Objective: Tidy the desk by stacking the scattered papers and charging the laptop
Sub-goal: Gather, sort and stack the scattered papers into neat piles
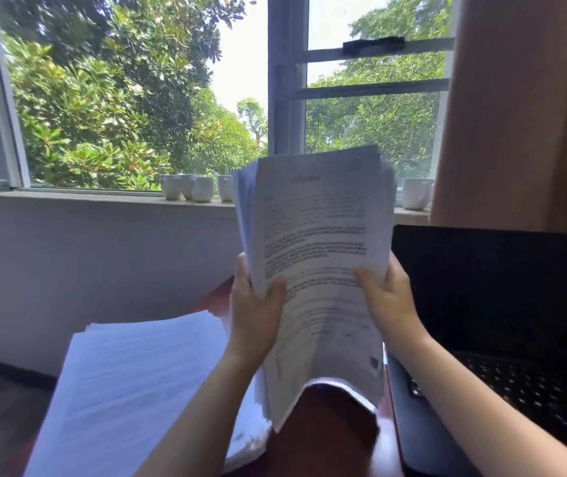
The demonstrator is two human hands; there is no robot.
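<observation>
White printed paper sheets stand upright over the red-brown wooden desk; the left-hand grip and right-hand grip each clamp a side edge, thumbs in front.

The print on the white printed paper sheaf is blurred and illegible, and its lower edge is smeared. The fingers of the left hand and the right hand lie largely hidden behind this sheaf. The sheaf covers part of one white ceramic cup on the sill. The black open laptop is cut off by the right and bottom edges. The right forearm covers part of its keyboard. The flat white paper stack runs off the bottom edge, and its print is unreadable. The red-brown wooden desk shows only in patches.
</observation>
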